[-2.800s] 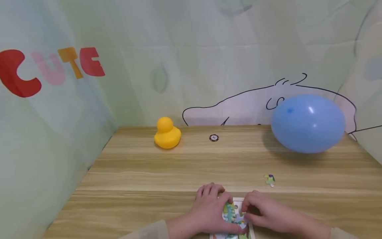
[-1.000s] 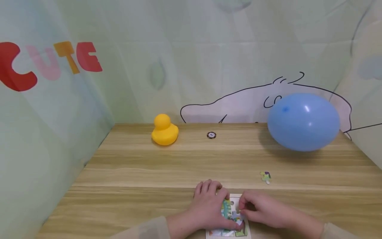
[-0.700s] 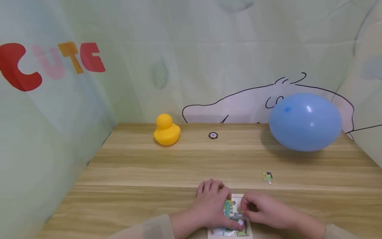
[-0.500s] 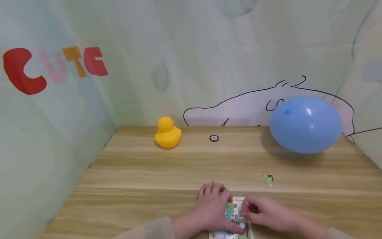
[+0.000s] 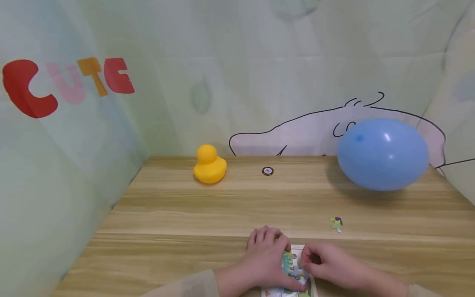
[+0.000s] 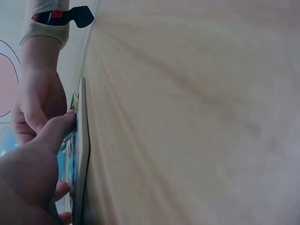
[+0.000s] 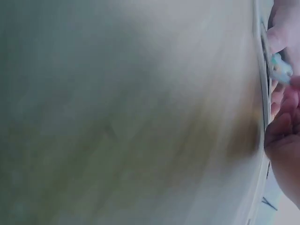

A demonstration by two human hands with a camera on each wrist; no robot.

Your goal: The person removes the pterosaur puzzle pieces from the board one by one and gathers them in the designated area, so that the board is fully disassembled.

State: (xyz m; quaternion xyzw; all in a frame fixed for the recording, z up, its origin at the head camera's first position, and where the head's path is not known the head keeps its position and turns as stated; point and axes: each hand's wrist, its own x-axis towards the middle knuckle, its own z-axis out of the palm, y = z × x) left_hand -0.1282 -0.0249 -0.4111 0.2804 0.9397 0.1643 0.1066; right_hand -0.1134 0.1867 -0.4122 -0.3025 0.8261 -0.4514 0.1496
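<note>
A small jigsaw puzzle with a pale frame point(image 5: 298, 247) lies at the table's near edge, partly hidden under my hands. My left hand point(image 5: 261, 262) rests over its left side, fingers spread along the far edge and thumb lying across the lower pieces. In the left wrist view the left thumb point(image 6: 63, 124) presses on the puzzle board point(image 6: 83, 145). At the puzzle's right side, my right hand point(image 5: 334, 264) pinches a light-blue puzzle piece point(image 7: 281, 69) between thumb and fingertips, tilted up from the board. A loose green and purple puzzle piece point(image 5: 336, 223) lies farther back.
A yellow rubber duck point(image 5: 210, 165) stands at the back left of the wooden table point(image 5: 178, 214). A poker chip point(image 5: 267, 170) lies near the back edge. To the right sits a large blue balloon point(image 5: 383, 154). Printed cloth point(image 5: 178, 82) hangs behind the table.
The head view shifts slightly. My left hand stays on the puzzle, and the right fingers keep their pinch at its right side with only slight movement. The other objects stay in place.
</note>
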